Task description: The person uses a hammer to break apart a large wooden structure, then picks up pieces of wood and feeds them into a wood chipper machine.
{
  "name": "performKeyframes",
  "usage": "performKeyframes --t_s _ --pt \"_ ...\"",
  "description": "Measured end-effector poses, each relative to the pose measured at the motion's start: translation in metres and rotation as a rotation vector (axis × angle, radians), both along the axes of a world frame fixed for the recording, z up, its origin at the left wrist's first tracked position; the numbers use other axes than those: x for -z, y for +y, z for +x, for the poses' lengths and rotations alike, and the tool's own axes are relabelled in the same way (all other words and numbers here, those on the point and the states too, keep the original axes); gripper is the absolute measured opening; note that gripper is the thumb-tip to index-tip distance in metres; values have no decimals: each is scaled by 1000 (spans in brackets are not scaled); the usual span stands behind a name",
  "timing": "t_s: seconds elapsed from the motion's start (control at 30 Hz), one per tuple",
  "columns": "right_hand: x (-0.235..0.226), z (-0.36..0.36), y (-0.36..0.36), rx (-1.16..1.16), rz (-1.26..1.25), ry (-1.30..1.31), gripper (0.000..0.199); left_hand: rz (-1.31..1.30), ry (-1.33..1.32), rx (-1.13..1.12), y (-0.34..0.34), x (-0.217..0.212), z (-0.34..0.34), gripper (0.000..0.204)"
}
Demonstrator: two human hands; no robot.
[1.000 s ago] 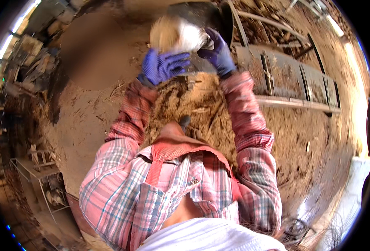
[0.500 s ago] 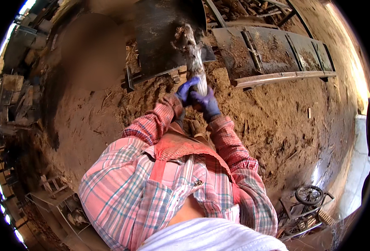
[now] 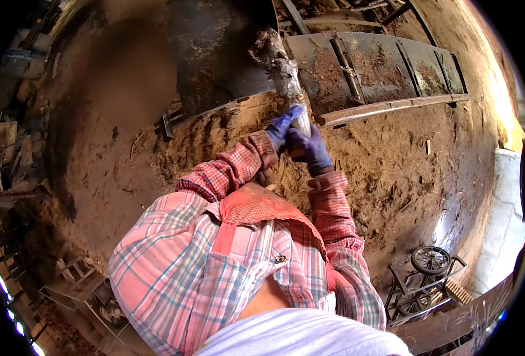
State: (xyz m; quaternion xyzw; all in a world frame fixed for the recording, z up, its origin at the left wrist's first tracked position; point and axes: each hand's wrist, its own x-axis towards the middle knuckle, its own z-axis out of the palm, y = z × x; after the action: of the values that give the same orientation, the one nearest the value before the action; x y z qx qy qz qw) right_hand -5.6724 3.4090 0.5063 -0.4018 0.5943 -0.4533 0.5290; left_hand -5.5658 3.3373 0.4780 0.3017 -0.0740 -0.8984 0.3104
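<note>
The purple-gloved left hand (image 3: pixel 284 126) and purple-gloved right hand (image 3: pixel 311 149) are both grasping the near end of a pale, rough log (image 3: pixel 287 80), the fingers curling around it close together; the log is slanting away in front of the person, its ragged far end overlapping in view the edge of a dark plate (image 3: pixel 215 62), though whether it is resting there I cannot tell. Both hands are crowding one end, presumably because such a long piece is needing two grips to be steered from there; the left is sitting slightly farther up the log than the right, probably for leverage.

A grey panelled surface (image 3: pixel 378 62) is lying just to the right, with bark-like scraps scattering across it; a wooden rail (image 3: pixel 393 110) is running along its near edge, perhaps stiffening or guarding that side. A wheeled frame (image 3: pixel 431 267) is standing well apart at the lower right, on the brown dirt floor (image 3: pixel 387 172); no brand, label or writing is showing legibly anywhere.
</note>
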Motion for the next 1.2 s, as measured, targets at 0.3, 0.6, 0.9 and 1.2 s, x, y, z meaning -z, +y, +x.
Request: performKeyframes --t_s 0.3,0.6,0.9,1.2 --pt "168 -29 -99 -110 58 -974 35 156 -20 316 -104 22 5 62" --pt "134 8 -115 78 53 -1941 67 -437 -792 180 -123 75 -13 58" --pt "109 6 -164 593 182 -1134 58 -537 -1252 256 -174 131 -41 62" --pt "222 -21 -190 478 144 -1278 53 -559 -1198 370 -193 100 -35 81"
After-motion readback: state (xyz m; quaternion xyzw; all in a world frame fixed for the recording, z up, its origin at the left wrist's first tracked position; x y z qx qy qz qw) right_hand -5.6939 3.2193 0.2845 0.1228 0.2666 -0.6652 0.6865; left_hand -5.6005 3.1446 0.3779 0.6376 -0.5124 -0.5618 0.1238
